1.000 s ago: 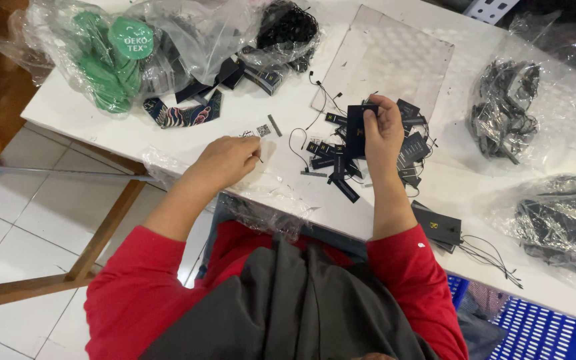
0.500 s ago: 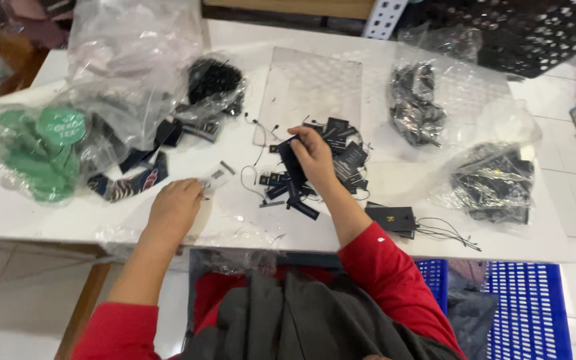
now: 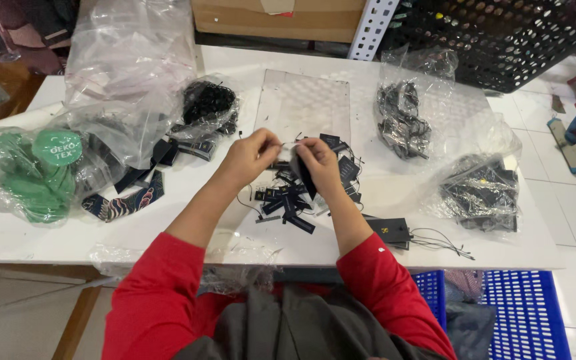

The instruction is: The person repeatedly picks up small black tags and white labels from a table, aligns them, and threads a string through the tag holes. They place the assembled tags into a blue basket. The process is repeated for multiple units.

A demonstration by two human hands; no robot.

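Your right hand [image 3: 320, 167] holds a small black tag [image 3: 303, 175] upright above the heap of black tags [image 3: 299, 193] at the middle of the white tabletop [image 3: 35, 233]. Your left hand [image 3: 251, 157] pinches closed on something too thin to make out beside it. It looks like you are stringing the tag; fine fingertip alignment comes next.

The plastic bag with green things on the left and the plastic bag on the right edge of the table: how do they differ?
The left bag holds green round pieces, while the right bag holds dark, tangled items. The left bag bulges and hangs over the left side of the white table; the right bag lies flatter and crumpled near the right edge. The left hand is nearer the left bag than the right hand is. Both bags are clear plastic and untouched.
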